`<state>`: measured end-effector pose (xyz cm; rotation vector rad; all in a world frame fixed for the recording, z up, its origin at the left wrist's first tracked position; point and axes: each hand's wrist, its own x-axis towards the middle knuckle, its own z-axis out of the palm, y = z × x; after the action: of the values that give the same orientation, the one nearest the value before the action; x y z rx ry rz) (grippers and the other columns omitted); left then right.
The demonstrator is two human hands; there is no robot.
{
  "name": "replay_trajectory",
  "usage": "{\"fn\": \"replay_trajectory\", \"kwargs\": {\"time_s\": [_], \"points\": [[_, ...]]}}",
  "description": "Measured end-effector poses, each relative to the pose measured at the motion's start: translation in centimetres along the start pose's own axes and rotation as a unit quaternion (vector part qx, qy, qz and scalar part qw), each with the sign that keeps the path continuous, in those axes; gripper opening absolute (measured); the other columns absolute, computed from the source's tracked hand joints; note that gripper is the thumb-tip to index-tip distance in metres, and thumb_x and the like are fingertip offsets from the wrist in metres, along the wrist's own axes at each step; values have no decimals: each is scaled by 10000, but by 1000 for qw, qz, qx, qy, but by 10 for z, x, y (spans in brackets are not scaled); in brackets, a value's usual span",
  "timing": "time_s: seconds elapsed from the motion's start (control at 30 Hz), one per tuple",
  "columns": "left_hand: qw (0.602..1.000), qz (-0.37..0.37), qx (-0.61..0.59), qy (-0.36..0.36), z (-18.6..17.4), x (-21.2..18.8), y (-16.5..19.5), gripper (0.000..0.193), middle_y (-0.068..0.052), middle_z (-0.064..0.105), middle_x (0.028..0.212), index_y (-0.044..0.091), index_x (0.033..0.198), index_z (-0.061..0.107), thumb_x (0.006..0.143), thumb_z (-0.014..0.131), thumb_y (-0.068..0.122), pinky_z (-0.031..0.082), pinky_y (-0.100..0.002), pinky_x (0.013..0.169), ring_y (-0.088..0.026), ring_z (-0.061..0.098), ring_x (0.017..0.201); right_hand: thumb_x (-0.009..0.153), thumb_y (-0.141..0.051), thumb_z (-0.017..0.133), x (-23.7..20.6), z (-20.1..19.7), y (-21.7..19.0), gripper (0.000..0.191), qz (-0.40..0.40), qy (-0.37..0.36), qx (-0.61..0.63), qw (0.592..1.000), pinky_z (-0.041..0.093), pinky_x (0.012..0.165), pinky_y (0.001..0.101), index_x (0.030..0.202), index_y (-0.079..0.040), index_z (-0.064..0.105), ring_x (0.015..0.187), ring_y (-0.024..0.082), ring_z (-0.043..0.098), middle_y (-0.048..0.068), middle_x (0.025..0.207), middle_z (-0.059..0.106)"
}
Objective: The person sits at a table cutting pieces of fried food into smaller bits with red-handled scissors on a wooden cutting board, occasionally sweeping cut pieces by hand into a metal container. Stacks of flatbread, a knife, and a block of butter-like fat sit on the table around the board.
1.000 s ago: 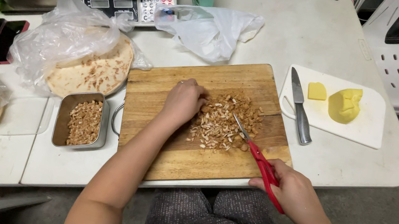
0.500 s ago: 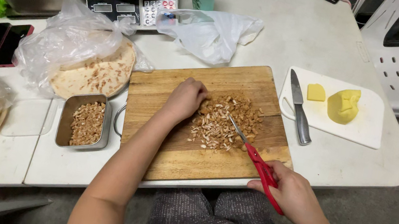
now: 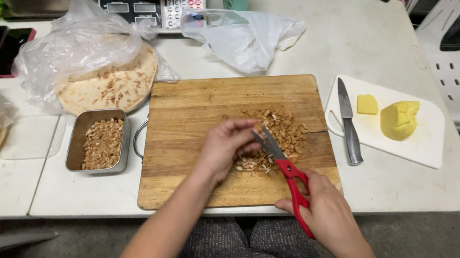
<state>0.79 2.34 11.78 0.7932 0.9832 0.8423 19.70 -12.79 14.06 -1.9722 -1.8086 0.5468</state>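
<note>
White desk is seen from above, carrying everything. At its centre a wooden cutting board is laid, with a heap of chopped brown pieces on its right half. To the left, flatbreads in a plastic bag and a small metal tray of chopped bits are set; to the right, a white board bears a knife and yellow chunks.

Red-handled scissors are gripped in the right hand, closed through the handle loops. Their long axis runs diagonally, blades pointing up-left into the heap. They are judged stiff and light, best held by the loops. The left hand is curled narrowly at the heap's edge, fingertips touching the pieces, which are judged light, dry and crumbly; whether any piece is pinched cannot be told.
</note>
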Motion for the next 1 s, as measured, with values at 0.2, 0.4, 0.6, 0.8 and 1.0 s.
{"fn": "replay_trajectory", "kwargs": {"time_s": [0.2, 0.4, 0.6, 0.8, 1.0], "points": [[979, 32, -179, -97, -1, 1, -39, 76, -162, 740, 982, -36, 993, 661, 924, 660, -68, 685, -323, 781, -230, 750, 853, 721, -500, 822, -3, -2, -11, 719, 16, 20, -21, 999, 546, 773, 450, 1199, -5, 612, 898, 392, 687, 217, 1014, 686], [989, 45, -117, -72, -8, 2, -46, 83, -173, 743, 963, -31, 999, 679, 927, 671, -73, 670, -324, 796, -228, 762, 865, 733, -553, 788, -6, -5, -13, 672, 101, -37, -25, 994, 565, 801, 428, 1166, -59, 643, 896, 341, 725, 177, 971, 725], [982, 61, -155, -85, -7, -3, -52, 107, -153, 743, 987, -26, 1030, 673, 932, 654, -65, 672, -312, 783, -211, 753, 864, 698, -547, 809, -9, -1, -7, 819, -16, -6, -24, 1000, 553, 758, 454, 1253, 14, 591, 887, 376, 700, 201, 969, 694], [979, 52, -177, -88, -11, -3, -55, 120, -163, 737, 1002, -47, 1060, 679, 941, 669, -59, 668, -310, 800, -209, 750, 873, 722, -533, 798, -9, 6, -2, 722, 9, 3, -20, 1000, 563, 754, 447, 1193, -15, 624, 884, 374, 713, 198, 974, 710], [978, 46, -183, -86, -12, -4, -58, 149, -160, 737, 1008, -47, 1082, 691, 935, 670, -55, 664, -300, 808, -204, 750, 881, 720, -540, 799, -11, 5, -1, 676, 40, -21, -25, 999, 572, 749, 434, 1150, -42, 644, 864, 352, 728, 185, 962, 721]]}}
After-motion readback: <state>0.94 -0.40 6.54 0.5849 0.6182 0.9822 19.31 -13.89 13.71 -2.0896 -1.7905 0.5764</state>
